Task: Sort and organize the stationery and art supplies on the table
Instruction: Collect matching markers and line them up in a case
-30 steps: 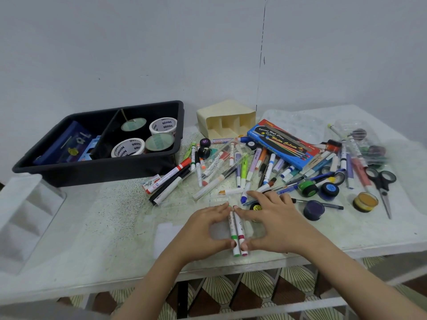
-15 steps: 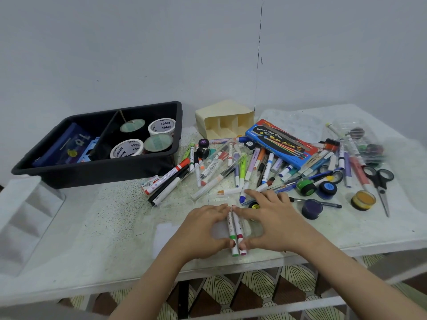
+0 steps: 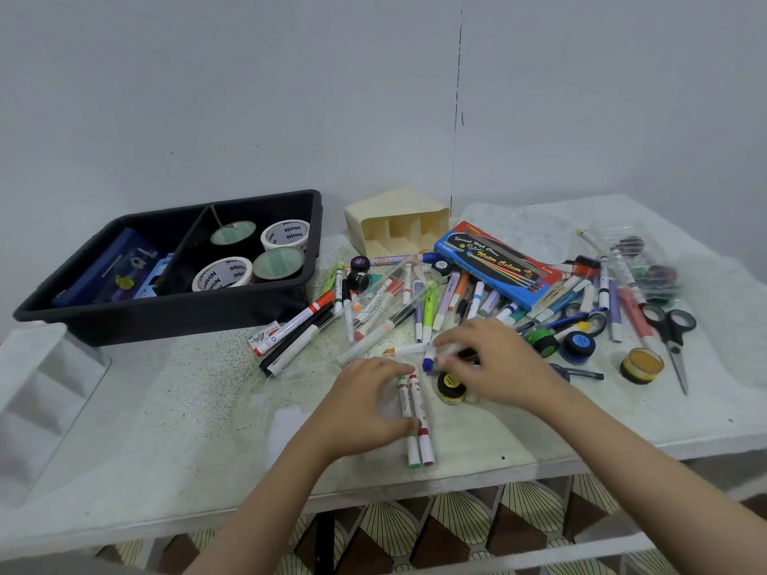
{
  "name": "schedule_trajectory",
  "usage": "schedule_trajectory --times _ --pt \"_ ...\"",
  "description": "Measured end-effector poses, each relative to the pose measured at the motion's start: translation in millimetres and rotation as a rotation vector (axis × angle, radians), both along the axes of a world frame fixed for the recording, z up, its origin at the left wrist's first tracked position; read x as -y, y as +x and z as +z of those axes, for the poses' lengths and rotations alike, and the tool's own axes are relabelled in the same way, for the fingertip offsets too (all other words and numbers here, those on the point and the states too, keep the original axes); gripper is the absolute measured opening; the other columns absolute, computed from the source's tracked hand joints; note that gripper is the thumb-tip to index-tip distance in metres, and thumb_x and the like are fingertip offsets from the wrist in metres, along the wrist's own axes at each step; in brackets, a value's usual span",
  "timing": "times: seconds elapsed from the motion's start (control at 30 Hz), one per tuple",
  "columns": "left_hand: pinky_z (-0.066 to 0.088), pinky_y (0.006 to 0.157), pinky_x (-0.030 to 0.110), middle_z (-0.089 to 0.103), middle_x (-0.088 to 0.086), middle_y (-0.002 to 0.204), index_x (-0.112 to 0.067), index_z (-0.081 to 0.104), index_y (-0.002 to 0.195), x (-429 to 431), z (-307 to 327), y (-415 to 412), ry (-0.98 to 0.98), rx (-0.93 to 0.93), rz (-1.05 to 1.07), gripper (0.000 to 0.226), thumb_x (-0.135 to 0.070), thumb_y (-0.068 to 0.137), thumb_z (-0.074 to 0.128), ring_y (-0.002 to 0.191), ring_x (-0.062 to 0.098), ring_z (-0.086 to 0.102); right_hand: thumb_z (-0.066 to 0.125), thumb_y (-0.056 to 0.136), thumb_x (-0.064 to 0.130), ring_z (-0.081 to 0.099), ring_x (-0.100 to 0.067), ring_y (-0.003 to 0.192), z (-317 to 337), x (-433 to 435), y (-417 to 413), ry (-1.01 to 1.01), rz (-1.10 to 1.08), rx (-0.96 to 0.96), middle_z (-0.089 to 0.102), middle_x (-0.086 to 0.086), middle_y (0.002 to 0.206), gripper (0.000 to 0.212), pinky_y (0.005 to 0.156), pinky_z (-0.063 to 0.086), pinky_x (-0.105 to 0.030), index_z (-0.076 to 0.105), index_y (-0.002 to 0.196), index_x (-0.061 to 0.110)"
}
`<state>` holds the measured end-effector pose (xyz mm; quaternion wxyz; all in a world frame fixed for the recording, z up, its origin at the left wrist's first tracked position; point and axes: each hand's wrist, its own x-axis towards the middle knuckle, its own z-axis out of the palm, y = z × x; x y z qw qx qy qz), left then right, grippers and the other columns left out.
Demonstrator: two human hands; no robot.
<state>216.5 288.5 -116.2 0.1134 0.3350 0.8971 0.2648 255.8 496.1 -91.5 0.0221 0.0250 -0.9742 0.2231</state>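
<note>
Two white markers (image 3: 417, 412), one green-capped and one red-capped, lie side by side near the table's front edge. My left hand (image 3: 361, 408) curls against their left side, with fingertips at their tops and thumb on the green one. My right hand (image 3: 498, 363) is over the edge of the marker pile (image 3: 415, 300) and pinches a blue-capped marker (image 3: 428, 362); the grip is blurred. A small black paint pot with a yellow label (image 3: 450, 388) sits just under that hand.
A black tray (image 3: 166, 313) at back left holds tape rolls (image 3: 286, 234) and blue boxes. A cream organizer (image 3: 398, 226), a blue watercolor box (image 3: 498, 259), scissors (image 3: 672, 334) and paint pots (image 3: 577, 344) lie to the right. A clear case (image 3: 37, 388) stands far left.
My right hand has left the two markers and moved up and right to the pile, taking hold of a blue-capped marker. My left hand stays beside the two markers.
</note>
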Motion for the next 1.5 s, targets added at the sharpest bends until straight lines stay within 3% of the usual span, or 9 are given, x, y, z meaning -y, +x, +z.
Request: schedule_trajectory --times 0.1,0.23,0.43,0.67,0.83,1.07,1.17,1.33,1.5 --pt "0.03 0.102 0.023 0.054 -0.015 0.123 -0.03 0.057 0.122 -8.1 -1.2 -6.2 0.098 -0.069 0.078 0.039 -0.036 0.084 0.066 0.118 0.001 0.041 0.052 0.092 0.03 0.058 -0.015 0.083 3.4 -19.5 -22.4 0.031 -0.232 -0.065 0.068 0.001 0.093 0.022 0.072 0.045 -0.028 0.061 0.111 0.022" --pt "0.037 0.099 0.026 0.061 -0.011 0.112 -0.024 0.062 0.116 -20.9 -4.9 -17.4 0.138 -0.148 0.174 0.029 -0.026 0.086 0.064 0.109 0.006 0.048 0.053 0.091 0.025 0.059 -0.023 0.08 -3.7 -34.2 -44.9 0.076 -0.365 -0.033 0.067 -0.004 0.084 0.018 0.064 0.043 -0.03 0.056 0.104 0.014" --pt "0.037 0.095 0.026 0.063 -0.01 0.109 -0.022 0.063 0.116 -35.2 -9.2 -30.8 0.129 -0.216 0.228 0.028 -0.021 0.088 0.06 0.106 0.009 0.049 0.062 0.087 0.03 0.058 -0.025 0.093 -8.9 -32.2 -59.5 0.125 -0.434 0.036 0.063 -0.006 0.1 0.025 0.067 0.039 -0.029 0.05 0.103 0.014" --pt "0.037 0.089 0.021 0.063 -0.01 0.107 -0.021 0.065 0.111 -40.0 -16.9 -34.2 0.124 -0.234 0.237 0.024 -0.019 0.087 0.06 0.097 0.005 0.047 0.057 0.089 0.027 0.058 -0.026 0.092 -10.5 -31.5 -66.1 0.158 -0.482 0.05 0.061 -0.008 0.101 0.02 0.067 0.04 -0.031 0.042 0.091 0.015" --pt "0.035 0.088 0.018 0.063 -0.011 0.104 -0.021 0.066 0.11 -39.9 -20.4 -37.1 0.16 -0.233 0.275 0.023 -0.02 0.088 0.06 0.097 0.003 0.048 0.061 0.085 0.05 0.061 -0.022 0.087 -13.2 -33.5 -72.5 0.217 -0.475 0.07 0.06 -0.002 0.087 0.037 0.065 0.042 -0.03 0.052 0.09 0.015" --pt "0.042 0.096 0.03 0.064 -0.007 0.107 -0.018 0.066 0.109 -35.1 -17.4 -48.9 0.194 -0.282 0.339 0.024 -0.013 0.086 0.061 0.105 0.011 0.053 0.058 0.087 0.035 0.057 -0.023 0.082 -11.6 -32.4 -77.7 0.172 -0.52 0.066 0.056 -0.002 0.085 0.023 0.068 0.041 -0.03 0.05 0.084 0.014" --pt "0.034 0.096 0.025 0.062 -0.006 0.11 -0.017 0.066 0.109 -34.4 -15.9 -54.8 0.188 -0.335 0.378 0.024 -0.012 0.086 0.061 0.107 0.008 0.047 0.056 0.09 0.042 0.06 -0.024 0.089 -10.4 -29.3 -80.3 0.23 -0.515 0.063 0.051 -0.001 0.084 0.031 0.073 0.045 -0.032 0.045 0.084 0.014" --pt "0.035 0.095 0.029 0.059 0.001 0.117 -0.015 0.058 0.12 -26.9 -8.3 -73.7 0.157 -0.315 0.505 0.031 -0.013 0.09 0.053 0.113 0.019 0.048 0.056 0.089 0.032 0.049 -0.021 0.067 -11.4 -34.6 -82.8 0.031 -0.531 0.056 0.047 0.002 0.066 0.025 0.05 0.03 -0.024 0.05 0.073 0.014" --pt "0.049 0.082 0.04 0.062 0.012 0.113 -0.009 0.055 0.124 -16.8 3.3 -92.9 0.101 -0.239 0.593 0.033 -0.008 0.094 0.044 0.103 0.028 0.055 0.055 0.09 0.029 0.046 -0.014 0.06 -6.2 -39.1 -69.2 -0.211 -0.497 -0.068 0.058 -0.003 0.073 0.019 0.048 0.03 -0.026 0.056 0.084 0.011"
